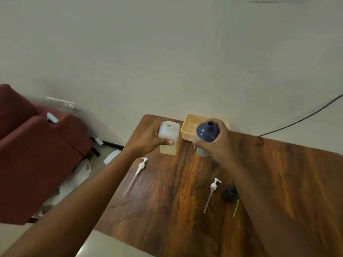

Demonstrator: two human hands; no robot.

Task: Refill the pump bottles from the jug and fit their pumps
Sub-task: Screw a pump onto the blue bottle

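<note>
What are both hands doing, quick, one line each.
Left hand: closed around the translucent white square plastic bottle, pump off.
Right hand: closed around the dark blue round plastic bottle, pump off.

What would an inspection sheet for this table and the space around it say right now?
Surface: wooden table, against the wall.
Job's things: white square bottle and dark round bottle, both open; two white pumps lying loose; a dark pump partly hidden.
Clutter: empty yellow basket.
Grippers: left hand grips the white bottle; right hand grips the dark bottle.
Cables: black cable along the wall.
Surroundings: red sofa, white cloth on floor.
</note>
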